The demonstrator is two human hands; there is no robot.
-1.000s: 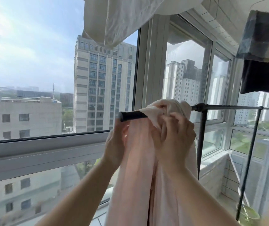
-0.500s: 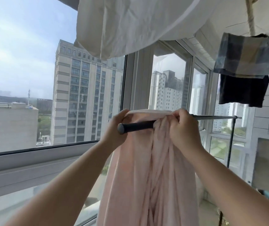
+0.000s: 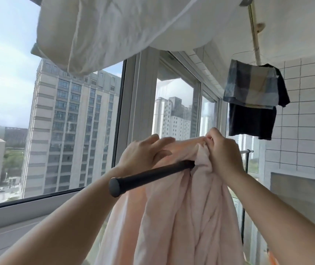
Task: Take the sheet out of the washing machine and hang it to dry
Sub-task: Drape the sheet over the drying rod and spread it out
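Observation:
A pale pink sheet [image 3: 183,222] hangs bunched over a black drying-rack bar [image 3: 149,176] that points toward me, its capped end at the lower middle. My left hand [image 3: 143,153] grips the sheet's top fold on the window side of the bar. My right hand [image 3: 223,152] pinches a gathered clump of the sheet further along the bar. Most of the sheet drops straight down between my forearms, and its lower end is out of view.
A white cloth [image 3: 114,29] hangs overhead close to my head. A plaid garment [image 3: 252,87] and a dark garment [image 3: 252,121] hang from a ceiling pole at the right. Large windows [image 3: 72,121] run along the left, a tiled wall [image 3: 302,111] stands right.
My view has swung closer and more along the bar. Both hands have spread apart along the top of the sheet, my right hand sliding farther down the bar, pulling the fold wider.

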